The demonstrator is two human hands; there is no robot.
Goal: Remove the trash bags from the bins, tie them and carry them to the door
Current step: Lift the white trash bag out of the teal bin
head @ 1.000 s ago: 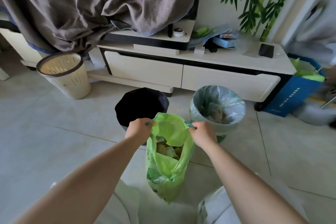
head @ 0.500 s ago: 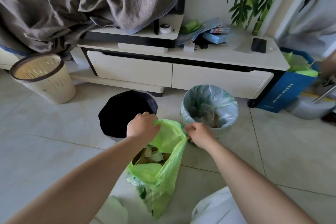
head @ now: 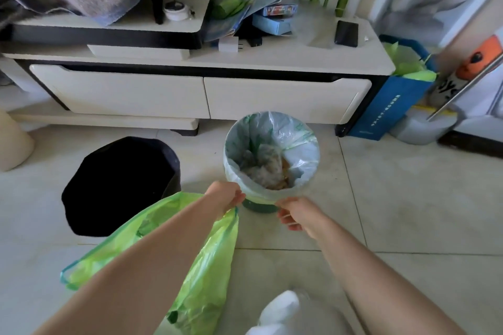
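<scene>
My left hand (head: 226, 196) is shut on the top of a green trash bag (head: 206, 266), which hangs under my forearm with trash inside. Its drawstring loop trails off to the left. Just behind it, to the left, stands an unlined black bin (head: 117, 185). A round bin lined with a pale translucent trash bag (head: 299, 141) holds crumpled waste. My right hand (head: 295, 212) sits at the near rim of that liner with curled fingers. Whether it grips the plastic is unclear.
A low white TV cabinet (head: 245, 98) runs behind the bins, with a phone (head: 346, 33) and boxes on top. A blue bag (head: 392, 106) stands at its right end and a cream basket (head: 13, 141) at the far left. My white-socked foot (head: 277, 310) is below.
My right hand let go of the green bag and moved to the lined bin's near rim. The green bag swung down and left, held by my left hand alone. The view moved closer.
</scene>
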